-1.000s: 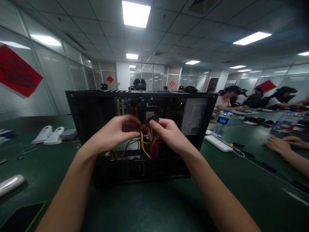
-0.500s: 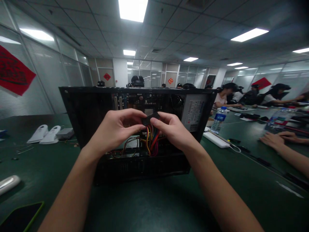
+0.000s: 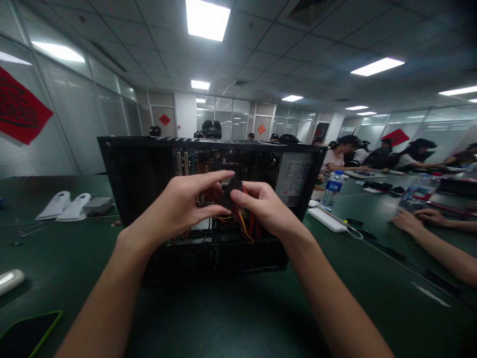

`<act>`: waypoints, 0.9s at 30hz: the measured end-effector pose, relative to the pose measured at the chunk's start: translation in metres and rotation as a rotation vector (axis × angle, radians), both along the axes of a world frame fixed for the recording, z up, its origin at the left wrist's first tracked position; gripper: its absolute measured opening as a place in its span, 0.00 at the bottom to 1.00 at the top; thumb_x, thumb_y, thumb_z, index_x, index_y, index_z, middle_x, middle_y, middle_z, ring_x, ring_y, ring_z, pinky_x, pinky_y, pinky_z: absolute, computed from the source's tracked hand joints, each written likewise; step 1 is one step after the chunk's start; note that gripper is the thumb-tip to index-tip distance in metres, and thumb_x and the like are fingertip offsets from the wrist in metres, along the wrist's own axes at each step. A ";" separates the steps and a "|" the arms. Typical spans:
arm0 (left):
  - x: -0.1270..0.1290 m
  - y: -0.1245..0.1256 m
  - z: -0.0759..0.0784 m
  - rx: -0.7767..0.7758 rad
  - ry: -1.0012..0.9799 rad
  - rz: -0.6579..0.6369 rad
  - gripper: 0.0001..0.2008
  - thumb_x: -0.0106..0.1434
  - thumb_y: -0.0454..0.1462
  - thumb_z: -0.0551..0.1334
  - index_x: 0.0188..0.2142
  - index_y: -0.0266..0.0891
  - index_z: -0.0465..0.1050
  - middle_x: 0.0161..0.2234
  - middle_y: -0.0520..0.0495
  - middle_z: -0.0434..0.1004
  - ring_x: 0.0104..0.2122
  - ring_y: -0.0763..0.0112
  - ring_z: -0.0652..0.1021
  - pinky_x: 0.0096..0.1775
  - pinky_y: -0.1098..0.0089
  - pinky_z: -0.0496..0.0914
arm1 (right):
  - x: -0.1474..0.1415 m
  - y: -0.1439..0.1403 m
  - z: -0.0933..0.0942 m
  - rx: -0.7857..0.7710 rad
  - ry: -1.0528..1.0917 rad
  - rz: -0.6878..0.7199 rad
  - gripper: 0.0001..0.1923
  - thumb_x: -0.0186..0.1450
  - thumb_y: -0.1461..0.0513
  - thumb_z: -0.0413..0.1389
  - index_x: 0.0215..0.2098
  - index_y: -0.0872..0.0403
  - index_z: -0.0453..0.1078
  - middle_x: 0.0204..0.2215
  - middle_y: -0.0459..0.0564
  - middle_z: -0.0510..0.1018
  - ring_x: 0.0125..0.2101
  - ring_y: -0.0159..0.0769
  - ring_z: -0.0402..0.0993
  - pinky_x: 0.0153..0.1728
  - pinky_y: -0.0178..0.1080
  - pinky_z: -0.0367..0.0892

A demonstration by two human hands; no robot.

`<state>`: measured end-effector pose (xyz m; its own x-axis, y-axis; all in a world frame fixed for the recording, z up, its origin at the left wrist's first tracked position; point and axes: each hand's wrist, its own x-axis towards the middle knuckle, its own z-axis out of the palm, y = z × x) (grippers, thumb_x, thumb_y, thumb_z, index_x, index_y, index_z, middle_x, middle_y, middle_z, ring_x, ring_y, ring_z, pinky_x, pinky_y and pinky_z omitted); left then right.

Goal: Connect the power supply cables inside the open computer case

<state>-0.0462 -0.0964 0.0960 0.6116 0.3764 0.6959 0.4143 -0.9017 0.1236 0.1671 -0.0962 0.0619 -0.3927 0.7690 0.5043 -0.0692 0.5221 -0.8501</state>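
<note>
In front of me stands a black computer case (image 3: 124, 171), its open side facing me. My right hand (image 3: 263, 201) pinches a black power-cable connector (image 3: 231, 193) between thumb and fingers; red and yellow wires (image 3: 244, 226) hang from it. The connector is tilted. Close on its left is my left hand (image 3: 186, 201), thumb and index finger spread apart above and below, not closed on it. Behind the hands, inside the case, are a motherboard (image 3: 219, 158), a round fan (image 3: 269, 166) and a silver power supply (image 3: 294, 176) with a label.
On the green table (image 3: 208, 318) lie a phone (image 3: 28, 333), two white objects (image 3: 65, 206), a grey box (image 3: 99, 205) and a white power bank (image 3: 327, 220). A water bottle (image 3: 331, 189) stands at right. Another person's hands (image 3: 413, 221) rest farther right.
My left thumb and index finger have spread away from the connector. My right hand still holds it, now tilted more upright, and its wires have swung right and lower.
</note>
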 end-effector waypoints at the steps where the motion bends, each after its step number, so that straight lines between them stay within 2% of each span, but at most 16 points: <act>1: -0.001 0.000 0.000 0.012 0.031 -0.011 0.29 0.63 0.45 0.67 0.62 0.42 0.68 0.45 0.45 0.81 0.42 0.65 0.81 0.46 0.67 0.76 | 0.000 -0.001 0.000 0.000 -0.034 0.003 0.21 0.65 0.47 0.62 0.30 0.56 0.70 0.24 0.43 0.72 0.24 0.28 0.67 0.25 0.31 0.62; 3: -0.002 0.000 0.001 0.032 0.080 -0.020 0.29 0.64 0.45 0.67 0.62 0.42 0.68 0.50 0.43 0.80 0.46 0.63 0.80 0.49 0.65 0.75 | 0.000 -0.002 0.001 0.018 -0.113 0.004 0.22 0.66 0.45 0.60 0.30 0.56 0.69 0.23 0.43 0.71 0.24 0.29 0.66 0.24 0.31 0.62; 5: -0.004 0.000 0.002 0.047 0.107 -0.018 0.27 0.64 0.45 0.67 0.61 0.42 0.70 0.52 0.42 0.77 0.49 0.60 0.78 0.51 0.63 0.74 | 0.000 0.000 0.000 0.107 -0.192 -0.037 0.23 0.69 0.45 0.55 0.32 0.56 0.70 0.26 0.45 0.73 0.26 0.31 0.69 0.26 0.33 0.65; 7: -0.006 0.001 0.004 0.056 0.113 -0.012 0.25 0.64 0.45 0.66 0.59 0.41 0.71 0.54 0.41 0.75 0.52 0.59 0.77 0.53 0.62 0.73 | 0.002 0.007 -0.002 0.290 -0.233 -0.177 0.22 0.74 0.48 0.48 0.37 0.56 0.72 0.31 0.48 0.76 0.32 0.34 0.73 0.33 0.36 0.69; 9: -0.008 0.003 0.005 0.056 0.107 -0.013 0.24 0.65 0.45 0.66 0.58 0.40 0.71 0.54 0.41 0.74 0.52 0.59 0.76 0.54 0.62 0.72 | 0.004 0.016 -0.006 0.537 -0.247 -0.381 0.20 0.76 0.52 0.43 0.46 0.55 0.73 0.39 0.51 0.78 0.40 0.37 0.74 0.43 0.41 0.71; 11: -0.010 0.005 0.005 0.030 0.104 -0.024 0.24 0.65 0.46 0.66 0.58 0.40 0.71 0.54 0.40 0.74 0.52 0.59 0.76 0.55 0.61 0.72 | 0.007 0.024 -0.011 0.762 -0.296 -0.539 0.17 0.76 0.56 0.44 0.56 0.53 0.69 0.49 0.55 0.75 0.49 0.41 0.72 0.51 0.46 0.70; 13: -0.010 0.009 0.003 -0.008 0.093 -0.047 0.25 0.64 0.47 0.66 0.58 0.39 0.71 0.53 0.40 0.75 0.52 0.58 0.76 0.55 0.61 0.72 | 0.010 0.028 -0.015 0.922 -0.397 -0.605 0.17 0.75 0.58 0.46 0.59 0.49 0.67 0.55 0.55 0.72 0.56 0.42 0.68 0.55 0.50 0.69; 16: -0.007 0.016 -0.003 -0.071 0.078 -0.075 0.26 0.64 0.47 0.66 0.58 0.40 0.71 0.53 0.41 0.76 0.53 0.59 0.76 0.55 0.62 0.72 | 0.012 0.027 -0.019 1.056 -0.553 -0.596 0.16 0.75 0.60 0.47 0.55 0.44 0.72 0.55 0.51 0.73 0.57 0.42 0.67 0.58 0.50 0.67; 19: -0.004 0.025 -0.011 -0.102 0.080 -0.044 0.25 0.65 0.47 0.66 0.58 0.39 0.71 0.53 0.41 0.77 0.52 0.59 0.77 0.54 0.61 0.72 | 0.013 0.027 -0.020 1.118 -0.629 -0.552 0.16 0.75 0.61 0.47 0.52 0.48 0.75 0.50 0.54 0.76 0.52 0.43 0.70 0.55 0.49 0.69; 21: -0.003 0.032 -0.015 -0.050 0.064 0.011 0.25 0.64 0.46 0.66 0.58 0.39 0.71 0.54 0.41 0.77 0.53 0.59 0.77 0.55 0.59 0.72 | 0.012 0.029 -0.021 1.099 -0.671 -0.557 0.16 0.76 0.61 0.46 0.52 0.51 0.75 0.49 0.56 0.76 0.49 0.43 0.71 0.51 0.47 0.70; 27: 0.001 0.049 -0.027 0.169 0.134 0.137 0.10 0.68 0.38 0.62 0.46 0.38 0.77 0.47 0.41 0.78 0.47 0.62 0.79 0.49 0.63 0.74 | 0.004 0.032 -0.021 0.840 -0.908 -0.720 0.15 0.75 0.65 0.46 0.54 0.56 0.72 0.46 0.57 0.75 0.48 0.42 0.72 0.47 0.41 0.69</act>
<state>-0.0450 -0.0477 0.0689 0.6541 0.3476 0.6718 0.5368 -0.8391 -0.0884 0.1710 -0.0646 0.0413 -0.4792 0.5404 0.6917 0.8129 0.5704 0.1175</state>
